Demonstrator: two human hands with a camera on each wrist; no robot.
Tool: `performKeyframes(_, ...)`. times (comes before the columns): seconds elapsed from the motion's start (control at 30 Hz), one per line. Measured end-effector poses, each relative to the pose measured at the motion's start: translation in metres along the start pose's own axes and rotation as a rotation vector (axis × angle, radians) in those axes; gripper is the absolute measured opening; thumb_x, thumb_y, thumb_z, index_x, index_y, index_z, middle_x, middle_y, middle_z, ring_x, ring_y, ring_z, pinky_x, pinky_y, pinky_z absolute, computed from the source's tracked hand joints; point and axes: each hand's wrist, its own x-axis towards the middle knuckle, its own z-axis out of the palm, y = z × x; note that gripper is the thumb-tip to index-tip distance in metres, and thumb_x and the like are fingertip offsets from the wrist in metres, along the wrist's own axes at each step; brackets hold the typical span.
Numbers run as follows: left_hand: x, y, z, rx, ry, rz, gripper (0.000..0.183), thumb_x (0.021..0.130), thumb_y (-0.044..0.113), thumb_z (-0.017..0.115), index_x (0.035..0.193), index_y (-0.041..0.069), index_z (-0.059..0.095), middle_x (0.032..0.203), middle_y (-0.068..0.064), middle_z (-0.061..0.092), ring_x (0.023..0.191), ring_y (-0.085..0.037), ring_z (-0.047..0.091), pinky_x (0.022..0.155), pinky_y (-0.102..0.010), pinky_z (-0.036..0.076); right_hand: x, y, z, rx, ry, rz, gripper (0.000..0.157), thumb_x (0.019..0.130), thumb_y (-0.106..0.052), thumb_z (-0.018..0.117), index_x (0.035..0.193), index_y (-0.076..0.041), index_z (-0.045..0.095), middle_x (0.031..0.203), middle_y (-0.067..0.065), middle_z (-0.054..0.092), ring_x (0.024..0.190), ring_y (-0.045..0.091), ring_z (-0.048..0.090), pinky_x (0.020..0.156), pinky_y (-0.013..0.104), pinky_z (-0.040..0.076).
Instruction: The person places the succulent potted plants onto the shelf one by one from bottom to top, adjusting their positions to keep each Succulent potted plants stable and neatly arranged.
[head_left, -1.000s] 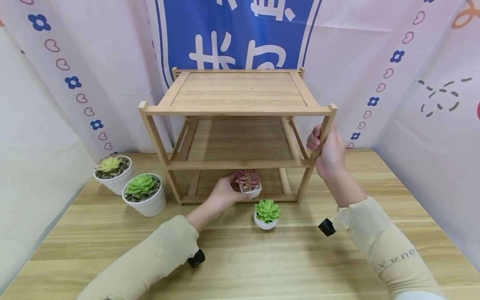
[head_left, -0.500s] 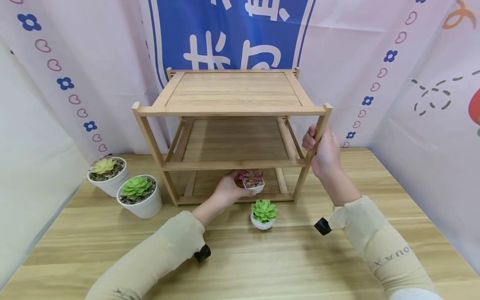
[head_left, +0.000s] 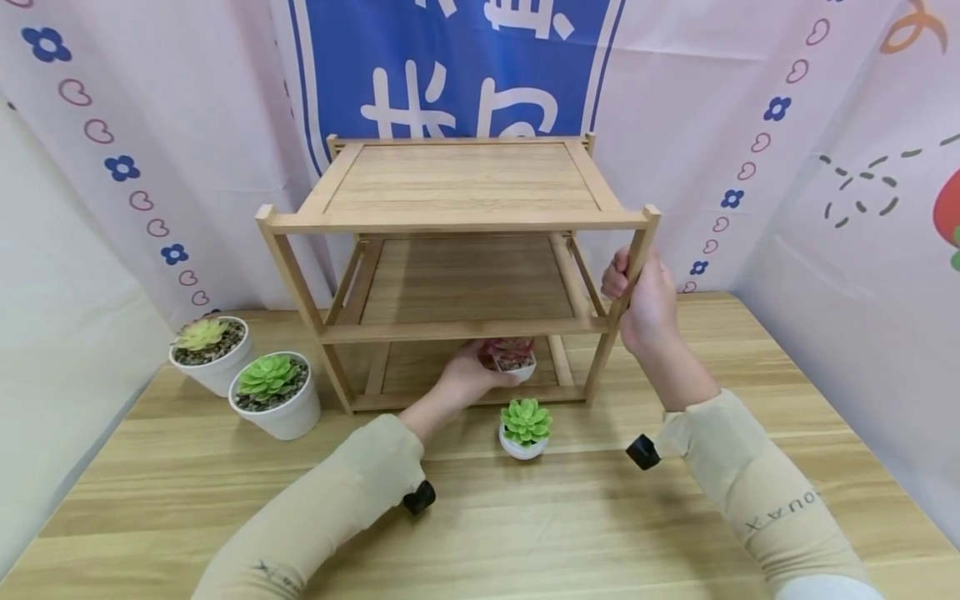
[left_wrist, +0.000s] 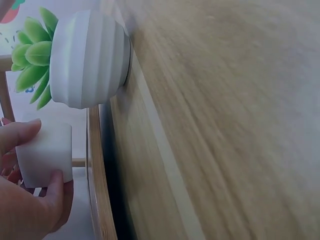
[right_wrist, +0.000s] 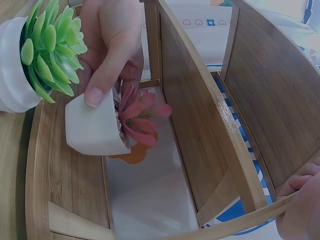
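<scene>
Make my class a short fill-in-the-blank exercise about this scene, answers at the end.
1. The left hand holds a small square white pot with a red succulent while the right hand grips an upright of the light wooden rack, which has ____ shelves.
2. In front of the rack, a small ribbed white pot holds a ____ succulent.
3. ____ larger round white pots stand left of the rack.
Missing words: three; green; two.

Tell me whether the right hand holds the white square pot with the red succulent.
No, the right hand grips a tan wooden rack post, while the left hand holds the white square pot.
</scene>
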Motion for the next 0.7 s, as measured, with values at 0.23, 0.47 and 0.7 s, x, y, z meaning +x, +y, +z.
performKeyframes(0.23,0.008,-0.001,0.004,-0.008,-0.02,0.019,0.073,0.082,0.008,0.084,0.147,0.004,0.051,0.142,-0.017,0.058,0.133,-0.035,0.052,0.114,-0.045,0.039,0.0,0.001,0.0,-0.016,-0.001,-0.009,0.047,0.113,-0.02,0.028,0.072,-0.014,0.05,0.056,-0.004,0.042,0.051,0.009,0.036,0.054,0.021,0.027)
performKeyframes(0.47,0.014,-0.001,0.011,-0.068,-0.064,0.061,0.067,0.083,0.001,0.081,0.144,-0.002,0.051,0.139,-0.02,0.058,0.13,-0.036,0.054,0.11,-0.043,0.044,-0.001,0.0,0.0,-0.017,0.008,-0.004,0.047,0.113,-0.02,0.028,0.072,-0.014,0.05,0.056,-0.004,0.042,0.051,0.009,0.036,0.055,0.022,0.026)
performKeyframes(0.7,0.021,0.001,0.017,-0.113,-0.081,0.069,0.065,0.083,-0.004,0.079,0.142,-0.001,0.053,0.137,-0.02,0.059,0.128,-0.036,0.055,0.109,-0.043,0.046,-0.001,0.0,0.0,-0.019,0.009,-0.001,0.047,0.113,-0.021,0.028,0.073,-0.014,0.05,0.057,-0.004,0.042,0.052,0.01,0.036,0.054,0.021,0.027)
